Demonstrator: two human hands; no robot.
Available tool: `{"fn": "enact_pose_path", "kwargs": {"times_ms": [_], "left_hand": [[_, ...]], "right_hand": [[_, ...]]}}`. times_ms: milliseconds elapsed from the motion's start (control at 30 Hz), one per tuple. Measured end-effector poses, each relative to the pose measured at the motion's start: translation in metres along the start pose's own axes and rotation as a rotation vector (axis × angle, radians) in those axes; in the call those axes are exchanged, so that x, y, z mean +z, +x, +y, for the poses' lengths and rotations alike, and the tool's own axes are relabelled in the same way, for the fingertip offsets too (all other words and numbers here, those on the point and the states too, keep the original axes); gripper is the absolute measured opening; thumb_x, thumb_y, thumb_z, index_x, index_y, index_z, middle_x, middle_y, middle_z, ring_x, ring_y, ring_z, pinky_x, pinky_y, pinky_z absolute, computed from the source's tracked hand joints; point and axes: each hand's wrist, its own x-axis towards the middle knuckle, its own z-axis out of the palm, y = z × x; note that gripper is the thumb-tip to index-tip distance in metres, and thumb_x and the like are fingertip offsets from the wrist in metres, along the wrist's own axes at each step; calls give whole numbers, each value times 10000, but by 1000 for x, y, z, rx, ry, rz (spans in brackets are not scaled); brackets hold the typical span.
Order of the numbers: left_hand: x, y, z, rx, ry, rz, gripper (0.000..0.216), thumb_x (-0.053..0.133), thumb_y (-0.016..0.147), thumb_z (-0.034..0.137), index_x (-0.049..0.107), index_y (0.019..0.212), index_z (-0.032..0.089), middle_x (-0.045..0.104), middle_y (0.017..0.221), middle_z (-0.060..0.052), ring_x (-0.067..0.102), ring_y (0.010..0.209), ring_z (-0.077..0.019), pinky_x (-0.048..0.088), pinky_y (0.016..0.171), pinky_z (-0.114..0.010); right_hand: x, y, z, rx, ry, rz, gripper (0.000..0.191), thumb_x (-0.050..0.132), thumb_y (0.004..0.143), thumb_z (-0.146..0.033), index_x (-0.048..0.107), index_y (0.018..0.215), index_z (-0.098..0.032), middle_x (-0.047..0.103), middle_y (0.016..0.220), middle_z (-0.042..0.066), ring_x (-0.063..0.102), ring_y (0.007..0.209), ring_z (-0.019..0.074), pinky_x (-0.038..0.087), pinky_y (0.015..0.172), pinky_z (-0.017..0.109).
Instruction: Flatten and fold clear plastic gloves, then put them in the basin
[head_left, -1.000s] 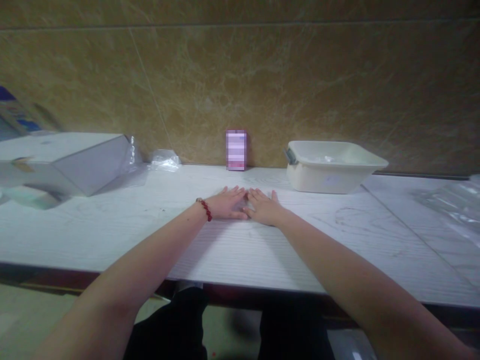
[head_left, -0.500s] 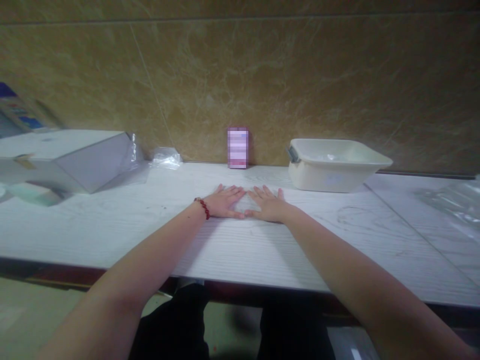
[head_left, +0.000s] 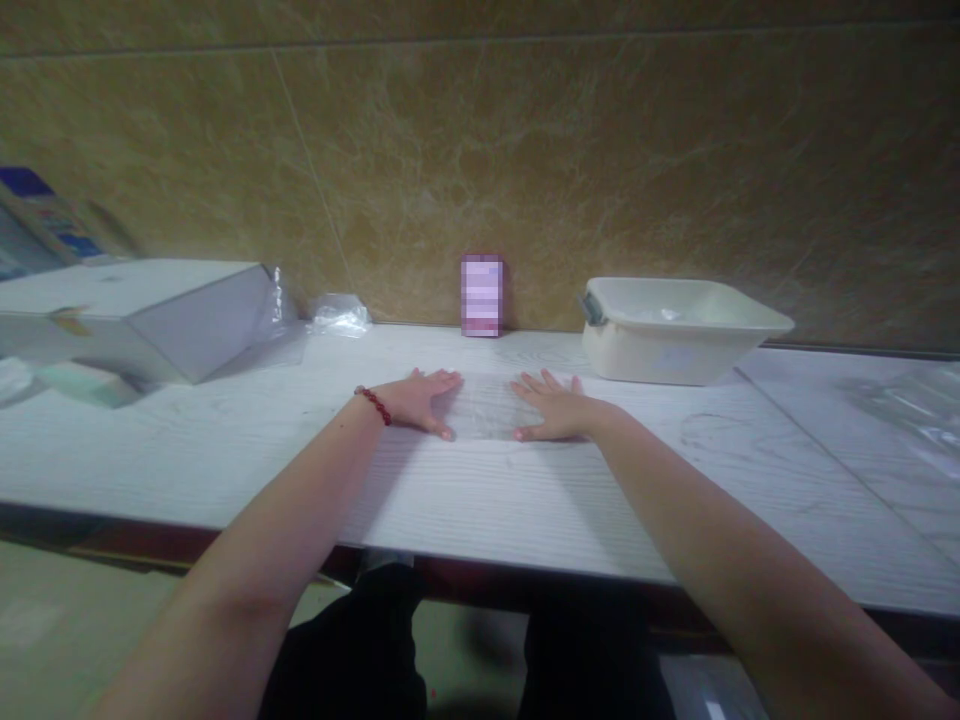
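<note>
A thin, see-through plastic sheet or bag (head_left: 486, 408) lies flat on the white wood-grain table (head_left: 465, 500), its edges hard to make out. On its left side rests my left hand (head_left: 420, 400), palm down with fingers spread, a red bead bracelet (head_left: 373, 404) around the wrist. My right hand (head_left: 553, 407) lies the same way on the right side, fingers apart. Neither hand grips anything. Between the two hands the clear plastic shows faint wrinkles.
A phone (head_left: 481, 296) with a blurred-out screen leans against the tiled wall. To its right stands a cream plastic bin (head_left: 675, 345). A white box (head_left: 187, 320), crumpled clear plastic (head_left: 339, 314) and a pale green block (head_left: 88, 383) are on the left. More clear plastic (head_left: 919, 410) lies far right.
My hands were together with fingertips nearly touching; they have slid apart, the left one further left, the right one slightly right. The clear plastic between them has come into view.
</note>
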Motion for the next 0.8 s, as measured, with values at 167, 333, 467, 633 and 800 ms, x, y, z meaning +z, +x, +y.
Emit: {"fn": "enact_pose_path", "kwargs": {"times_ms": [167,333,467,633,800], "left_hand": [[0,-3,-4,-33,3,-6,995,465,528,666,38,1298,203,43,1355,-100,5,1222,-286,10,938,-497],[3,-1,-7,-46,2,-8,1025,464,513,673,17,1300,192,25,1353,-112,-10,1218,-299,19,938,-498],[4,-1,-9,-44,7,3,1027,466,516,667,11,1300,183,22,1353,-118,-10,1217,-304,21,935,-507],[2,-3,-6,-50,24,11,1022,468,514,666,29,1300,183,52,1354,-118,-12,1213,-319,41,925,-523],[2,-2,-5,-64,19,6,1048,469,502,673,17,1301,168,54,1349,-143,-6,1215,-315,38,932,-507]], "right_hand": [[0,0,5,-13,-14,-9,909,411,554,-693,-11,1277,-338,-54,1365,1,-94,1198,338,-43,852,621],[-2,0,9,-19,-11,-33,949,465,532,-670,-13,1278,-330,-64,1364,9,-104,1194,344,-23,846,630],[-3,-1,13,-23,-6,-37,956,486,526,-656,-5,1279,-332,-65,1363,5,-93,1197,344,-16,841,638],[-4,-3,13,-32,-5,-28,955,494,519,-650,7,1279,-339,-45,1366,4,-86,1198,345,-2,839,640],[-5,-4,11,-18,6,-40,984,505,508,-648,9,1287,-307,-46,1366,15,-96,1198,341,-18,853,625]]}}
